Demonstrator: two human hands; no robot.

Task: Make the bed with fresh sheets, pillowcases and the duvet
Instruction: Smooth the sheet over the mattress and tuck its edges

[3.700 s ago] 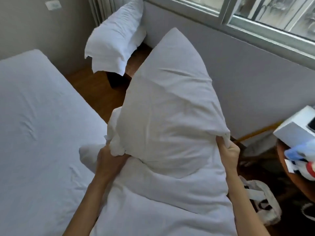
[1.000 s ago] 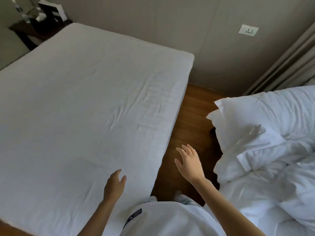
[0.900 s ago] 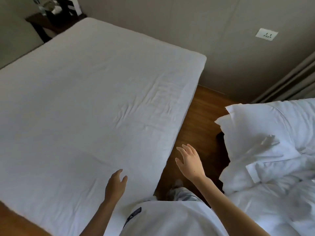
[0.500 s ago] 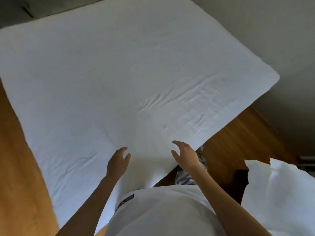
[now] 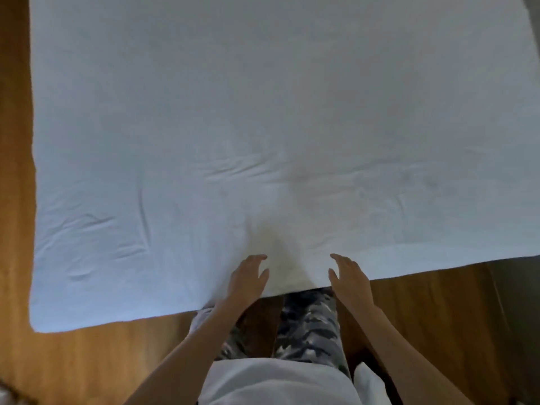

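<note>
One white fitted sheet on a wide rectangular mattress (image 5: 263,112) fills most of the head view, top to approx. two-thirds down. Surface lies mostly flat. Shallow creases run across the mid section, w/ a second cluster of folds at the near-left corner area. Near edge runs slightly slanted across the view, lower at left, higher at right. Near-left corner is rounded and fully visible. No pillow or duvet lies on the visible part of the sheet.

Brown wooden plank floor (image 5: 87,361) borders the mattress on the left side and along the near edge, both left and right of the person.

Person stands at the near edge, approx. centred. White short-sleeved top (image 5: 277,384) shows at bottom centre; grey camouflage-pattern trousers (image 5: 309,325) show between the forearms, legs close to or touching the mattress edge (contact cannot be confirmed).

Small white fabric object (image 5: 369,384), partly cut off, sits at bottom, just right of the top; type cannot be determined.

Left hand (image 5: 248,280): over the sheet just inside the near edge, palm turned inward toward the other hand. Fingers extended, slightly curved, thumb apart. Holds nothing. Whether it touches the sheet cannot be determined.

Right hand (image 5: 349,277): over the near edge, palm turned inward, mirror pose to the left. Fingers extended and relaxed, thumb apart. Holds nothing. Contact w/ the sheet cannot be determined.

Hands are near each other, w/ a strip of sheet between them.
</note>
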